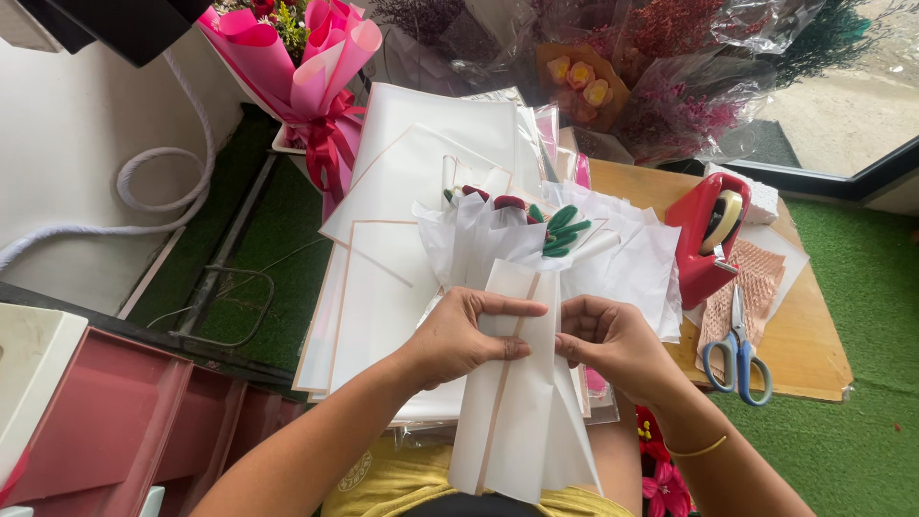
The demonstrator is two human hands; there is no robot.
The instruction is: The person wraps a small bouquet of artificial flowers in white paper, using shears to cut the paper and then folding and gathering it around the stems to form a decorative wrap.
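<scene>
Two hands work one small bouquet (507, 225) over the desk (814, 354), held mid-frame above the person's lap. Left hand (459, 335) is curled shut around the white wrapping sheet (517, 421), thumb across the front fold, fingers pressing the pink-edged seam. Right hand (613, 345) pinches the opposite edge, fingertips closed on the paper just beside the left thumb. Red blooms and green leaves (560, 230) poke out the top, inside white tissue.

To do this fold well, judging from the grip: keep the left hand tight at the waist so the stems don't slip, pull the right flap snug and even, keep the pink border line straight. Tape dispenser (708, 239), red, stands near on the right; blue-handled scissors (737, 354) lie beside it. Stack of spare sheets (402, 191) lies behind the bouquet.
</scene>
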